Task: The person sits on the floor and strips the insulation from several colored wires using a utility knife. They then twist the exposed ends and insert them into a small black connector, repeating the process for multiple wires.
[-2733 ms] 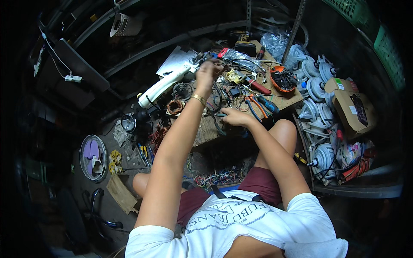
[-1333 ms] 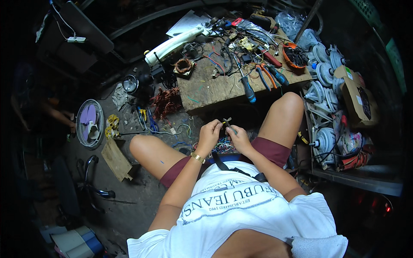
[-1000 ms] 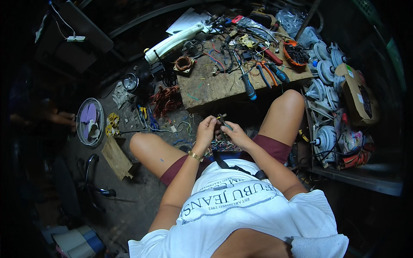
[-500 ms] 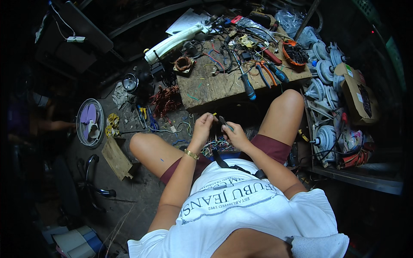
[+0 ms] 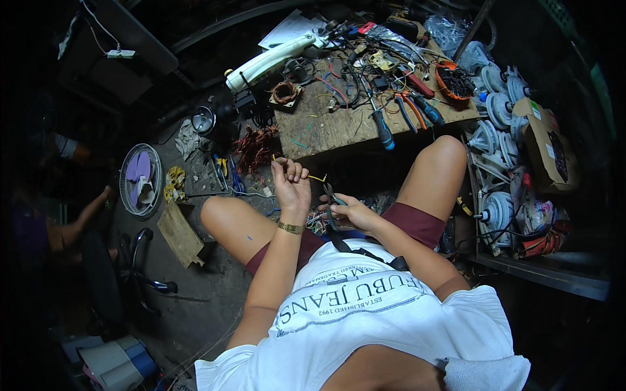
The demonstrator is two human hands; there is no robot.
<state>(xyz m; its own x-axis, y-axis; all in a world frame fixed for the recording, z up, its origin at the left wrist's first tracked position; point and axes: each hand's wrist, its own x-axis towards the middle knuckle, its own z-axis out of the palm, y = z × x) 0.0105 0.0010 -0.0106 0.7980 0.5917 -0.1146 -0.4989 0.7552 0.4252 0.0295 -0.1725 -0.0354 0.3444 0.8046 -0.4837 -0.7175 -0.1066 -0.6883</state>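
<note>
Orange bowl (image 5: 445, 90), 2 o'clock: dark parts (image 5: 458, 81) inside. Left grip (image 5: 293, 189) pinches yellow wire (image 5: 317, 178); right grip (image 5: 355, 212) closed round pliers (image 5: 331, 193).

Single head-worn fisheye view, facing steeply down, white shirt (image 5: 417, 332) nearest, wooden bench (image 5: 334, 127) farther off

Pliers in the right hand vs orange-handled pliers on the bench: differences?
Colour: the handheld pliers look green-gripped, the bench pliers orange with blue.
Support: the handheld pliers are in the right hand; the bench pliers lie on the wooden bench.
Cover: the hand partly hides the handheld pliers' handles; the bench pliers' handles are uncovered.
Shared: coloured grips.
</note>
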